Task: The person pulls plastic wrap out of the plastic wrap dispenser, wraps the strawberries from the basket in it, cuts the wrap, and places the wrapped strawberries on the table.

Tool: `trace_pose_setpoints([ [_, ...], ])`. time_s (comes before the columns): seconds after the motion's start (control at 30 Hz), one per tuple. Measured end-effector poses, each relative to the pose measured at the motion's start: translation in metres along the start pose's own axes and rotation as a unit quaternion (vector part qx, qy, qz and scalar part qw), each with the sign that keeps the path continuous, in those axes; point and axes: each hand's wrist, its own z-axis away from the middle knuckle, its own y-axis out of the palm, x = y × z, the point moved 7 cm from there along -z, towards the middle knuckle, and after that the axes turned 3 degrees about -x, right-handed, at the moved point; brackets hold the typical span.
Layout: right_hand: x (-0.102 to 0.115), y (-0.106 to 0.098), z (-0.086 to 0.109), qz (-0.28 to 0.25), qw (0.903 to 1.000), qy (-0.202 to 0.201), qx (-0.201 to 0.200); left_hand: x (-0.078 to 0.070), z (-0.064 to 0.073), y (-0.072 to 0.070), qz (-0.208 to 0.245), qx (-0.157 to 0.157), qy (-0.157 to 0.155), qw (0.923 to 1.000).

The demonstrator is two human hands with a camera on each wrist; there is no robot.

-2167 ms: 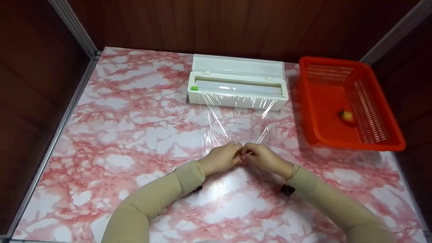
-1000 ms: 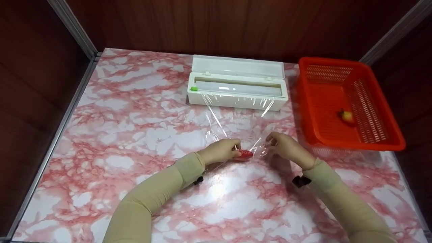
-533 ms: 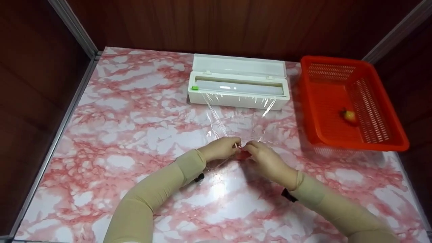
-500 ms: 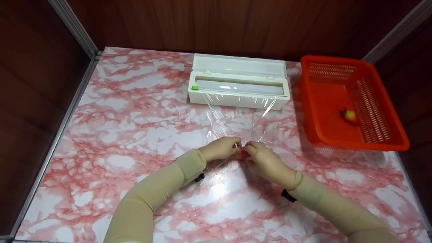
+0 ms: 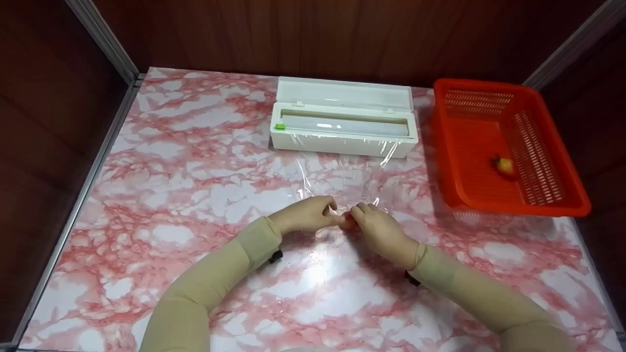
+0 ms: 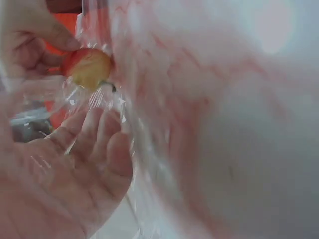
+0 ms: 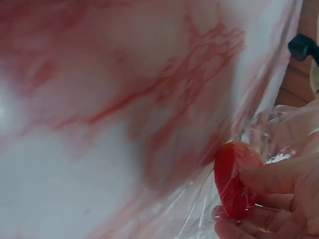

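Observation:
A small red and yellow fruit with a dark stem [image 6: 89, 69] is at the near end of a sheet of cling film [image 5: 337, 178]. My right hand [image 5: 384, 232] pinches the fruit between thumb and fingers; in the right wrist view its glossy red side [image 7: 234, 179] shows with film around it. Just left of it is my left hand [image 5: 305, 215], palm up in the left wrist view, its fingers loosely bent and film lying over part of the palm. From the head view the fruit is mostly hidden by the right fingers.
The film runs out from a white dispenser box [image 5: 337, 143] with its lid raised and a green slider [image 5: 279, 126] at the left end. An orange-red basket [image 5: 518, 210] at the right holds another red and yellow fruit [image 5: 503, 165]. Dark panels enclose the marbled table [image 5: 186, 274].
The right hand moved away to the right, then came back and took the fruit. The left hand has let go of the fruit and shifted slightly left, its fingers loosened.

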Motion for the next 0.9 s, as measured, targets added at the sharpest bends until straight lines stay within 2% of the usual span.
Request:
trace_pose_setpoints([
  [0.07, -0.002, 0.001, -0.001, -0.005, 0.9999, 0.005, 0.009, 0.004, 0.008, -0.003, 0.002, 0.018, 0.006, 0.9998],
  [0.27, -0.004, 0.000, -0.005, -0.008, 0.9996, 0.011, 0.025, 0.012, 0.026, -0.010, -0.009, 0.068, 0.050, 0.9964],
  [0.4, -0.004, 0.000, -0.007, -0.009, 0.9996, 0.005, 0.025, 0.017, 0.036, -0.012, -0.007, 0.103, 0.051, 0.9933],
  [0.5, -0.005, 0.000, -0.009, -0.014, 0.9995, 0.007, 0.029, 0.018, 0.039, -0.013, -0.026, 0.103, 0.067, 0.9921],
  [0.67, -0.005, 0.002, -0.010, -0.023, 0.9992, 0.007, 0.033, 0.018, 0.037, -0.014, -0.085, 0.081, 0.107, 0.9873],
  [0.73, -0.005, 0.003, -0.011, -0.024, 0.9992, 0.005, 0.033, 0.020, 0.037, -0.015, -0.100, 0.079, 0.105, 0.9862],
  [0.9, -0.005, 0.004, -0.012, -0.027, 0.9991, 0.009, 0.032, 0.024, 0.040, -0.017, -0.081, 0.084, 0.077, 0.9902],
])
